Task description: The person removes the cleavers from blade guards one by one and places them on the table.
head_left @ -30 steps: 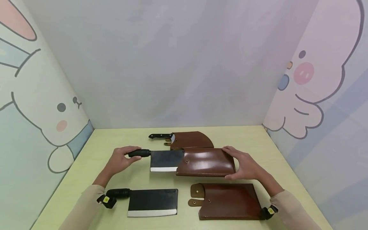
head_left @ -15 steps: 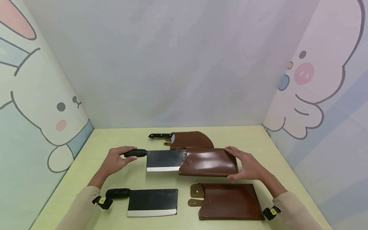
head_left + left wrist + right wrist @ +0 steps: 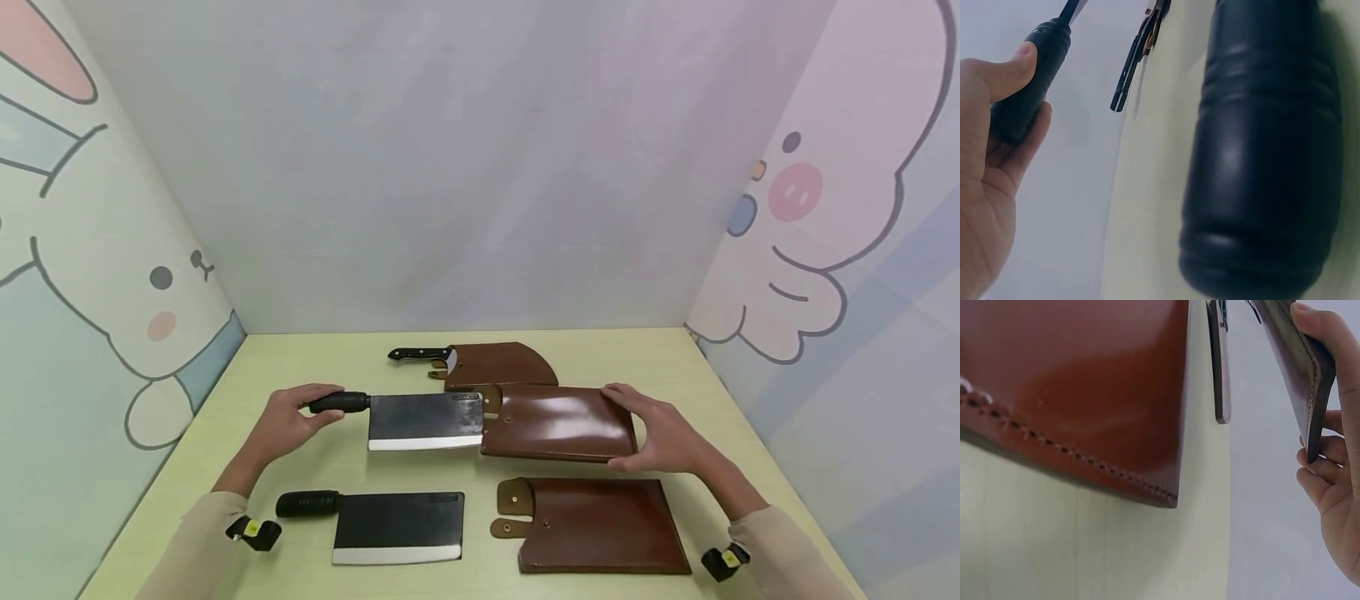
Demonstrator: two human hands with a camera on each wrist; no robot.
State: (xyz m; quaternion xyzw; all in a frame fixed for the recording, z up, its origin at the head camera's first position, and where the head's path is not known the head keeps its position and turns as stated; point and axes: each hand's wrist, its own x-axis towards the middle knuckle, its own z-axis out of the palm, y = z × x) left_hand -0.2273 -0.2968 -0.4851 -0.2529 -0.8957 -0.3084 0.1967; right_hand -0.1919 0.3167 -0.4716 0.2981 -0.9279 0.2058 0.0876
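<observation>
Cleaver (image 3: 425, 418) is showing bare, left hand (image 3: 288, 422) gripping it, right hand (image 3: 662, 429) holding the sheath (image 3: 561, 422), back knife (image 3: 422, 355) lying sheathed.

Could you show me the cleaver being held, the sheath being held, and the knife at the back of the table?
Held cleaver (image 3: 405, 417): head view, on its dark blade.
Held sheath (image 3: 562, 422): head view, on its shiny brown side.
Back knife (image 3: 423, 354): head view, on its black handle.
</observation>
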